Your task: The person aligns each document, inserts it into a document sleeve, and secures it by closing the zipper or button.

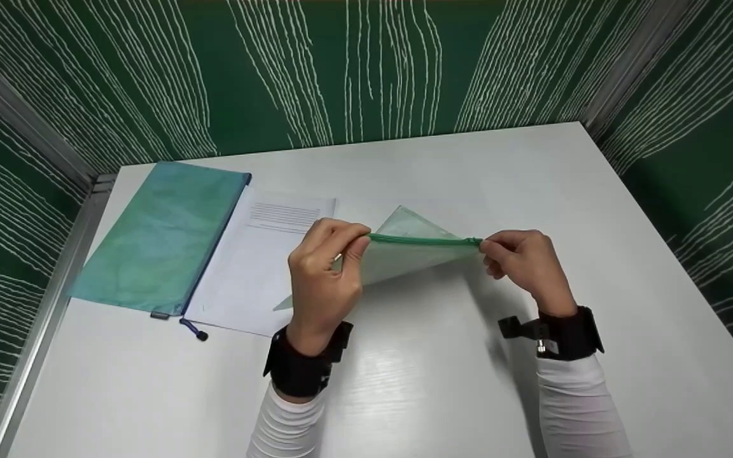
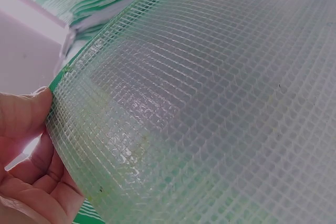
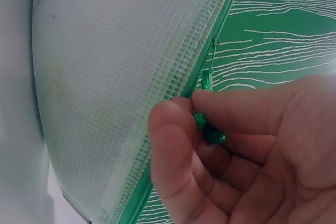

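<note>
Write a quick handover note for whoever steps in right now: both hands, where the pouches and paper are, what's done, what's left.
Left hand: grips one end of the clear mesh pouch, held above the table.
Right hand: pinches the green zipper pull at the other end.
Blue-green pouch lies flat at the table's left, the printed sheet beside it.
Done: pouch lifted, pull in hand.
Left: probably working the zipper; whether it is open cannot be told.

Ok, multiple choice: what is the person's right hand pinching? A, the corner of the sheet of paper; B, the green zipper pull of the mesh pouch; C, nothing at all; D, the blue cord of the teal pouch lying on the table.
B: the right hand pinches the green zipper pull at the end of the mesh pouch, while the left hand grips the pouch's other end.
</note>
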`<action>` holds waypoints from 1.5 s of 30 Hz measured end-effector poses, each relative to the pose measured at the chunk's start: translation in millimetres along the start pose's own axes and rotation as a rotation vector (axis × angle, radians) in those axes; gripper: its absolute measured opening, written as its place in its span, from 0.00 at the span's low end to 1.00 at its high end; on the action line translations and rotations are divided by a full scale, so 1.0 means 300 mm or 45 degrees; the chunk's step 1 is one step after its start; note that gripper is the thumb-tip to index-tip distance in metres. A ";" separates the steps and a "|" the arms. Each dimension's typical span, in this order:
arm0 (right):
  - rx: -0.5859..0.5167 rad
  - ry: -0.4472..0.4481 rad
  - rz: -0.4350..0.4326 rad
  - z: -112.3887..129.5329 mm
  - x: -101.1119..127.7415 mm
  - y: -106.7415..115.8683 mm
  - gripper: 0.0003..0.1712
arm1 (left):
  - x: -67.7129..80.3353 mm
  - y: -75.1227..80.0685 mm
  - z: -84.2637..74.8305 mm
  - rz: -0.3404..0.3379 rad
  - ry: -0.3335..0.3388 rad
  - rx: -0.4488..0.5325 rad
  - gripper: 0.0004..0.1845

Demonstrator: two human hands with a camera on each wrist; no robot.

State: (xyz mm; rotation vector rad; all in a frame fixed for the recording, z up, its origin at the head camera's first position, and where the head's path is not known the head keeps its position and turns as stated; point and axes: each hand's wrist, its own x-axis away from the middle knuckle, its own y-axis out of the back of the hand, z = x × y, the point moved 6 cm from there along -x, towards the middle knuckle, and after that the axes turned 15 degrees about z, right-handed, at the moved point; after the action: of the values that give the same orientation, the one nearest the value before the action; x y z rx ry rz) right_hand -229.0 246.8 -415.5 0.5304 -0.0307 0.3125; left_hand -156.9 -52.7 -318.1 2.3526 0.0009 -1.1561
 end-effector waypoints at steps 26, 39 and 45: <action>-0.030 -0.050 -0.026 -0.043 -0.007 0.028 0.11 | 0.004 0.013 0.002 -0.023 0.014 -0.003 0.02; -0.040 -0.092 -0.080 -0.084 -0.010 0.053 0.12 | 0.003 0.014 -0.005 -0.014 0.009 0.022 0.02; -0.040 -0.101 -0.085 -0.082 -0.008 0.053 0.12 | 0.004 0.016 -0.005 -0.021 0.009 0.028 0.02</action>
State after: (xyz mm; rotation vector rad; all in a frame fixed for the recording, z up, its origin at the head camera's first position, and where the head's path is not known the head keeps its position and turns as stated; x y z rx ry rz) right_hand -237.5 271.4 -429.1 0.5112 -0.0946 0.2252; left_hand -154.0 -56.4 -316.0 2.3804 0.0097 -1.1610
